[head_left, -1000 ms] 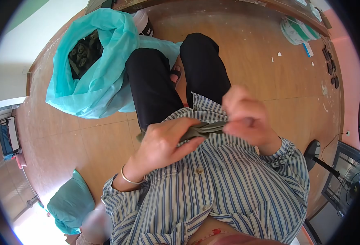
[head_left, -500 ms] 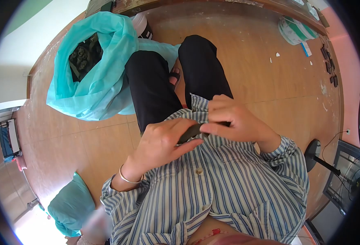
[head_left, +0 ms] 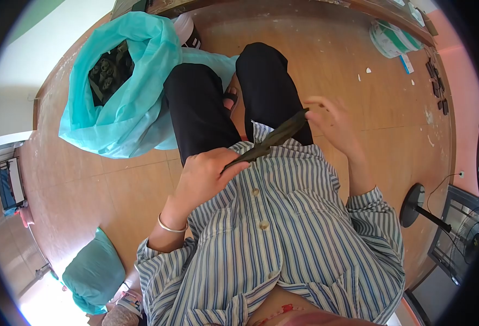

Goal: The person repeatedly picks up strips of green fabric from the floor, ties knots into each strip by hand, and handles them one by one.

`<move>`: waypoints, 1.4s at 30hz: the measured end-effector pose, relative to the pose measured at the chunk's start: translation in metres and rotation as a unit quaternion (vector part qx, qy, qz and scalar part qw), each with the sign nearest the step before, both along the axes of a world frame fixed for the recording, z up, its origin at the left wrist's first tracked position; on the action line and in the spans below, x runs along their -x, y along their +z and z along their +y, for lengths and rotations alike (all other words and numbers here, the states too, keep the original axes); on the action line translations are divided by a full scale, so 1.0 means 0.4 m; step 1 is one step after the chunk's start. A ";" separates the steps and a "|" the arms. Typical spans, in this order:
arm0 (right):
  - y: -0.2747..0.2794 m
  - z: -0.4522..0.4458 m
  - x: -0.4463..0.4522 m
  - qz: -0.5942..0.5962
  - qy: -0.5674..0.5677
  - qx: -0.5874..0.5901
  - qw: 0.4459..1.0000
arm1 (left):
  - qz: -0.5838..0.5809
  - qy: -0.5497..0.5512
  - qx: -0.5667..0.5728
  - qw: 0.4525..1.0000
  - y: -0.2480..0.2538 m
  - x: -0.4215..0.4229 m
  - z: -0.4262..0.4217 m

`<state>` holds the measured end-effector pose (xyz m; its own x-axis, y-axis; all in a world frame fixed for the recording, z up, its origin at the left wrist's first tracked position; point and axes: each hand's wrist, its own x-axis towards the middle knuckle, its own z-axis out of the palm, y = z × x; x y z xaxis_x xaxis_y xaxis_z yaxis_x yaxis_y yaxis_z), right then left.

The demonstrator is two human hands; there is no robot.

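A dark olive strip of folded cloth stretches slantwise above my lap. My left hand is closed on its lower end, thumb laid along the edge. At the upper end, my right hand has the tip of the cloth at its thumb and fingers, with the index finger stretched out; this grip is slightly blurred. To the left of my knees stands a large turquoise bag, its mouth open, with crumpled dark olive pieces inside.
Behind the bag is a white tub. A white and green bucket stands far right, near several dark objects along the wall. A fan and a round black base are at right. Another turquoise bundle lies lower left.
My right hand has moved up and right, away from my left hand. The cloth, earlier bunched between both hands, now shows drawn out lengthwise. My left hand has shifted slightly left.
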<state>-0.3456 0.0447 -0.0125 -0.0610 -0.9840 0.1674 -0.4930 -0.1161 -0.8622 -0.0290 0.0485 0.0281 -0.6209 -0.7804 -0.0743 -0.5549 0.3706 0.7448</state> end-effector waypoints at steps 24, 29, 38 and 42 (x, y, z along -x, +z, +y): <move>-0.159 -0.058 0.070 0.201 -0.136 0.089 0.966 | -0.018 0.028 -0.078 0.996 0.007 -0.101 0.025; -0.065 -0.078 -0.076 0.191 0.008 0.219 0.957 | -0.053 0.033 -0.021 0.998 0.010 -0.072 0.023; -0.050 -0.046 -0.173 0.125 0.158 0.142 0.969 | -0.049 0.026 0.003 0.998 0.038 -0.020 0.026; -0.042 -0.079 -0.130 0.152 0.024 0.210 0.966 | -0.027 0.044 -0.018 0.998 0.025 -0.021 0.040</move>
